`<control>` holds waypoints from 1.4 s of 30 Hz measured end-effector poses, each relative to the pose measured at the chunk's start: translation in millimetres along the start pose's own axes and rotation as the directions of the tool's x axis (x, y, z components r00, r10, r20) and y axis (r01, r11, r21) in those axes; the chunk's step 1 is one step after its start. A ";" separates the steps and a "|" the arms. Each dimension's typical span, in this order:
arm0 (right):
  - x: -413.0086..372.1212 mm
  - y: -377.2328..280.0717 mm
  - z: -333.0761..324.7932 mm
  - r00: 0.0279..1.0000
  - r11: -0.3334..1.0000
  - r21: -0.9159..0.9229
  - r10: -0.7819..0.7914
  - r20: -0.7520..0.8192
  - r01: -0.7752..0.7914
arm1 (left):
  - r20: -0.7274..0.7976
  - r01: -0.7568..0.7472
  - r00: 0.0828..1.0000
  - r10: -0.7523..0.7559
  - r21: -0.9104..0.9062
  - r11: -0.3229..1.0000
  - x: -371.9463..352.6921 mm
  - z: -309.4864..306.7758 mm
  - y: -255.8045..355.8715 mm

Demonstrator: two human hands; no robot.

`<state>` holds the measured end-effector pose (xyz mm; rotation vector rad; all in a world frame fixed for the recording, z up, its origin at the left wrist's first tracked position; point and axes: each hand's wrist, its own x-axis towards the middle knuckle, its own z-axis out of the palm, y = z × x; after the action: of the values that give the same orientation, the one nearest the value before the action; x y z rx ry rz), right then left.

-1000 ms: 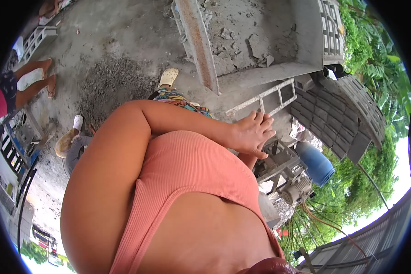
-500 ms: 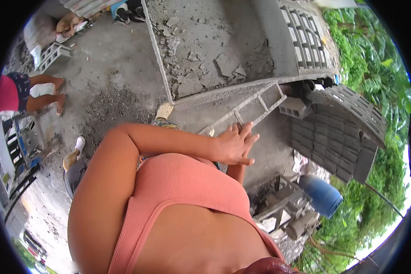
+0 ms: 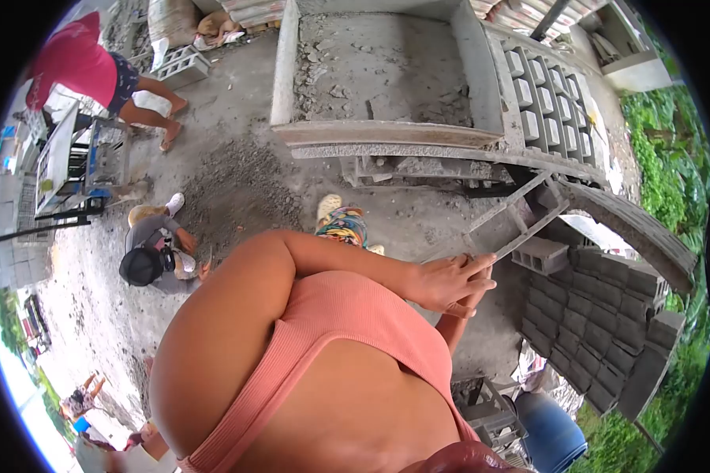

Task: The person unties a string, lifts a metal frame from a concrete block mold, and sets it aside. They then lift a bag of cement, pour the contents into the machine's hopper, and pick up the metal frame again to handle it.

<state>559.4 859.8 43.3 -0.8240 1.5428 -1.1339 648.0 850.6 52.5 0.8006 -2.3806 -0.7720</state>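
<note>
My left hand (image 3: 450,282) lies across my right hand (image 3: 481,295) in front of my chest, its fingers partly spread and no object visible in it. Most of my right hand is hidden beneath the left, so its finger pose is unclear. Just past the fingertips is a grey ladder-like frame (image 3: 506,227), with no clear contact. A hollow concrete block (image 3: 539,256) sits to the right of it.
Ahead is a raised concrete trough (image 3: 386,130) with rubble, beside rows of blocks (image 3: 546,102). Stacked blocks (image 3: 584,315) and a blue barrel (image 3: 551,432) are at right. A crouching person (image 3: 154,252) and a standing person in pink (image 3: 75,63) are at left.
The view has shifted, bringing the crouching person and more of the person in pink into sight. My hands remain together, with the left fingers closer to each other.
</note>
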 end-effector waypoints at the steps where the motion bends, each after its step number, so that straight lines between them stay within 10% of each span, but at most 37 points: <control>1: 6.9 -4.8 -4.1 1.000 1.000 -0.011 -0.024 0.009 0.024 | -0.039 -0.001 0.999 0.000 -0.023 1.000 5.3 -7.3 2.2; 7: 42.6 -28.4 -1.9 0.989 0.988 -0.063 -0.139 0.047 0.142 | -0.266 -0.066 0.963 0.046 -0.068 0.995 22.2 -31.4 -11.7; 18: 87.4 -80.8 -8.2 0.999 0.986 0.165 0.018 0.044 -0.025 | -0.100 0.004 0.994 -0.045 -0.377 0.926 47.6 -87.4 -48.7; 25: 127.6 -101.8 -23.3 0.997 0.987 0.159 0.013 -0.070 -0.002 | -0.272 0.129 0.950 -0.155 -0.112 0.985 57.7 -97.4 -100.8; 27: 142.9 -103.2 -26.8 0.999 0.984 0.180 0.028 -0.044 -0.020 | -0.539 0.296 0.834 -0.118 0.257 0.920 65.0 -102.6 -117.6; 30: 166.0 -101.2 -27.3 0.997 0.979 0.186 0.078 0.010 -0.078 | -0.480 0.588 0.771 -0.420 0.280 0.759 68.1 -92.6 -152.7; 42: 229.6 -126.3 -41.6 0.937 0.949 0.162 0.222 0.269 -0.272 | -0.490 0.614 0.697 -0.523 0.033 0.788 69.4 -103.1 -155.8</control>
<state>455.3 620.3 90.4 -0.5920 1.2634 -0.9413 720.8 665.3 44.0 1.6631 -1.7840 -0.4849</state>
